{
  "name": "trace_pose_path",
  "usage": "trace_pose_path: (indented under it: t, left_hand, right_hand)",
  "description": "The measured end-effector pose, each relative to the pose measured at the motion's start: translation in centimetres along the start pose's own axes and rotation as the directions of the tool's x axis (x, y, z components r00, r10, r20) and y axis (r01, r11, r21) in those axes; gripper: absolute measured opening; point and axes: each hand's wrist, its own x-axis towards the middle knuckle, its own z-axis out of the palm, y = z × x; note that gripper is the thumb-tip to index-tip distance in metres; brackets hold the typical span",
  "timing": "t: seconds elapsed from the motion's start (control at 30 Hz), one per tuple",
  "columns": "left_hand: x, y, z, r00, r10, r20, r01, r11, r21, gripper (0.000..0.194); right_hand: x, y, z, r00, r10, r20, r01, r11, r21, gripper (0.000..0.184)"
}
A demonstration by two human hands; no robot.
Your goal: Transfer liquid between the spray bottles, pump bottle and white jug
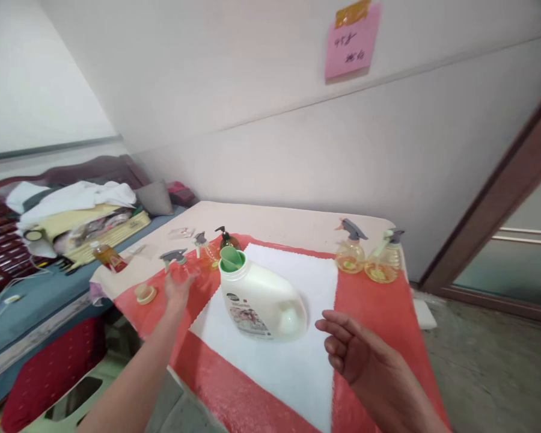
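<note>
My left hand (177, 292) is at a clear spray bottle (175, 257) with a grey trigger head, its thumb and fingers on either side of the bottle's body. My right hand (358, 355) hangs over the right side of the table, palm turned inward, fingers loosely bent and holding nothing. Left of it, on a white sheet (270, 373), stands a large white detergent jug (265, 300) with a green spout (232, 260) in its uncapped mouth. A round pale cap (145, 293) lies on the red cloth (234, 388), left of my left hand.
Behind the jug stand another spray bottle (206, 249) and a dark pump bottle (228, 239). Two spray bottles with yellow liquid, one (350, 255) beside the other (383, 264), stand at back right. An amber bottle (109, 257) lies at the left edge. A green stool (79, 394) is below.
</note>
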Motion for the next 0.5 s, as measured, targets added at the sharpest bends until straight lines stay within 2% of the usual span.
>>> trace_pose_path:
  t: [0.1,0.17,0.23,0.3,0.33,0.4,0.43,0.47,0.5]
  left_hand:
    - [-2.9,-0.3,-1.6,0.998,-0.051,-0.043,0.046,0.992,-0.114,0.038]
    - [-5.0,0.5,-2.4,0.996,-0.053,-0.077,0.035,0.975,-0.218,0.033]
    - [-7.3,2.7,-3.1,0.995,-0.019,-0.1,-0.014,0.946,-0.324,0.036]
    - [-10.1,6.2,-3.6,0.992,0.051,-0.115,-0.096,0.898,-0.429,0.039]
    - [-11.7,8.1,-3.8,0.987,0.095,-0.128,-0.145,0.864,-0.481,0.038]
    - [-15.3,11.4,-3.6,0.963,0.212,-0.166,-0.269,0.74,-0.617,0.032]
    - [-17.2,12.5,-3.3,0.954,0.24,-0.177,-0.297,0.697,-0.653,0.028]
    - [-19.0,13.2,-2.8,0.952,0.261,-0.161,-0.301,0.697,-0.651,0.024]
    - [-20.7,13.3,-2.1,0.946,0.308,-0.1,-0.302,0.724,-0.621,0.021]
  right_hand:
    - [-0.5,-0.6,0.0,1.0,-0.006,0.006,0.006,0.999,0.043,0.03]
    - [-0.8,-0.8,0.0,1.0,-0.011,0.002,0.011,0.998,0.064,0.027]
    - [-1.0,-0.8,0.0,1.0,-0.022,-0.003,0.022,0.997,0.077,0.025]
    - [-1.1,-0.8,0.0,0.999,-0.038,-0.006,0.038,0.996,0.084,0.025]
    - [-1.1,-0.9,-0.1,0.999,-0.046,-0.011,0.047,0.995,0.087,0.024]
    - [-1.0,-1.2,-0.3,0.998,-0.066,-0.025,0.068,0.993,0.094,0.023]
    - [-0.9,-1.5,-0.4,0.996,-0.079,-0.034,0.082,0.992,0.096,0.023]
    - [-0.8,-1.8,-0.6,0.995,-0.093,-0.046,0.097,0.99,0.097,0.023]
    - [-0.7,-2.2,-0.9,0.992,-0.108,-0.061,0.113,0.989,0.097,0.024]
